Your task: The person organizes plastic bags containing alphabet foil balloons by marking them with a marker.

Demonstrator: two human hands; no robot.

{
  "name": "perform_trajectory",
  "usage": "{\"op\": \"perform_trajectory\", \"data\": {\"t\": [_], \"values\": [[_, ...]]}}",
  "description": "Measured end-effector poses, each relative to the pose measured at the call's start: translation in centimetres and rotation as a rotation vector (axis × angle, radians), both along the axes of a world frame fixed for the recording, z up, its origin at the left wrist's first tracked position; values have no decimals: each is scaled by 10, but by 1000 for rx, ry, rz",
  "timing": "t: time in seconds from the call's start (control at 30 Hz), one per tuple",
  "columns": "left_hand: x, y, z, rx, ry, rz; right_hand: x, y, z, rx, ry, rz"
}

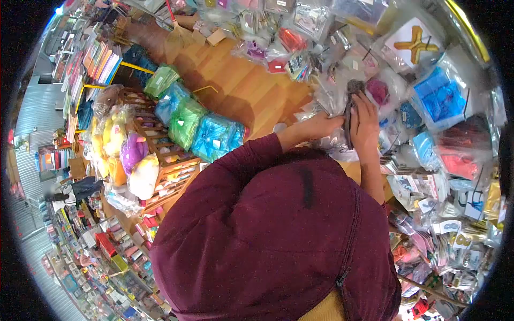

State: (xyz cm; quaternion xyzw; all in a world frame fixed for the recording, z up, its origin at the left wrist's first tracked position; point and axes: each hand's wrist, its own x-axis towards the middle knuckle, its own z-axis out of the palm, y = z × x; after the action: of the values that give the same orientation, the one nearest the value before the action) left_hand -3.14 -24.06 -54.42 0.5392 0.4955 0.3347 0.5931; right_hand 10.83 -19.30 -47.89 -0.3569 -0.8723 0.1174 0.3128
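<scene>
A dark grey cloth [353, 86], folded into a narrow strip, lies among clear plastic packets in front of me. My right hand [365, 120] is closed over it from the right, with the fingers on its upper part. From the left, my left hand [324, 126] reaches in with its fingers closed at the cloth's edge; the fingertips are partly hidden. Crumpled clear plastic bags [327, 96] lie beneath and beside both hands. A packet with a dark pink item [377, 91] is just beyond my right hand.
Hanging packets crowd the right side, including one with a blue item [440, 99] and a gold X-shaped balloon packet [415, 45]. At left are a wooden rack [152, 125], blue and green wrapped bundles [187, 124] and bagged plush toys [120, 142]. A broom [179, 36] stands on the wooden floor [235, 85].
</scene>
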Motion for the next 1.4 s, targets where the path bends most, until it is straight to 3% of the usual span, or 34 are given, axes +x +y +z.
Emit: {"op": "perform_trajectory", "data": {"t": [0.03,0.1,0.2,0.23,0.3,0.37,0.43,0.5,0.53,0.6,0.7,0.77,0.83,0.97,1.03,1.1,1.17,1.23,1.3,1.4], "values": [[-9,-4,24,5,-3,-10,0,16,-14,-103,52,-42],[-17,-6,47,-259,-109,307,3,40,-21,-198,91,-127],[-47,17,-10,-309,-502,347,8,54,-7,-352,156,-473],[-57,23,16,-313,-509,321,6,53,3,-345,151,-498],[-80,32,62,-414,-861,508,-5,44,18,-240,447,-505],[-87,43,61,-399,-980,480,-37,32,32,10,371,-387],[-88,53,57,-382,-1101,453,-75,24,18,130,120,-220],[-85,57,45,-259,-1130,451,-120,7,14,72,-85,-170],[-90,59,42,-332,-1369,319,-121,7,9,72,-89,-192],[-91,60,39,-369,-1372,413,-116,16,-7,5,29,-211],[-99,60,51,-442,-1314,561,-80,27,-56,-86,117,-438],[-115,67,49,-445,-1341,476,-47,26,-81,-642,108,-614],[-124,75,51,-443,-1325,489,-34,6,-108,-969,935,-754],[-127,81,55,-384,-1259,518,-7,-11,-115,-985,1134,-885],[-126,83,40,-388,-1266,476,-16,-13,-67,-981,1586,-1000],[-125,86,37,-397,-1272,421,-12,-20,-50,-925,1514,-972],[-126,86,42,-494,-1185,534,-11,-26,-30,-945,1303,-906],[-127,88,36,-484,-1208,505,-23,-31,-6,-946,1284,-918],[-126,89,40,-420,-1149,528,-30,-31,1,-986,1222,-621],[-120,85,50,-403,-1113,423,-44,-32,-6,-972,1078,-547]]}}
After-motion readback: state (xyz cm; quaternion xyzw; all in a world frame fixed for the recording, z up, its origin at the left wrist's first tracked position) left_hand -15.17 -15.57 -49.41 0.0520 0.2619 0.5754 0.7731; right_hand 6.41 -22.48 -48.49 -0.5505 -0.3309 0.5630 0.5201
